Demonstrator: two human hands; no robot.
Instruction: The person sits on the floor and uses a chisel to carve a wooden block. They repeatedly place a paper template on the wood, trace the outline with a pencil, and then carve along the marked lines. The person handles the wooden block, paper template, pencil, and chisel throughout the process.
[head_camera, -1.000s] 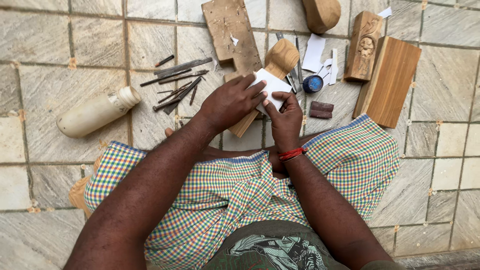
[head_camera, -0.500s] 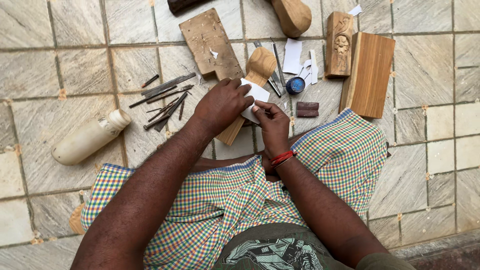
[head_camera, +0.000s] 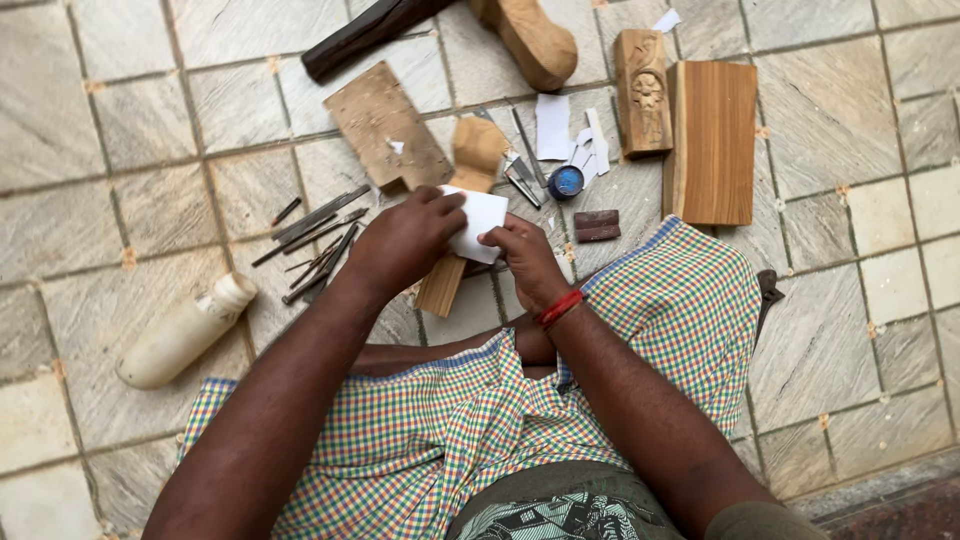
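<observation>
grey stone-tiled floor (head_camera: 850, 330); daylight

Even, soft daylight covers the floor (head_camera: 830, 330), bright with no glare. Shadows are faint, just thin dark edges beside the wood blocks (head_camera: 712, 140). Focus is sharp at centre; the forearms at the bottom edge look slightly soft and stretched.

At frame centre a white paper sheet (head_camera: 478, 222) lies against a tan wooden piece (head_camera: 462, 215), with a red thread bracelet (head_camera: 560, 308) just below. A checked cloth of red, green, blue and yellow (head_camera: 470, 420) fills the lower middle. A cream plastic bottle (head_camera: 185, 330) lies at left on grey-beige streaked stone tiles (head_camera: 60, 120), a small round blue lid (head_camera: 566, 182) above centre.
</observation>
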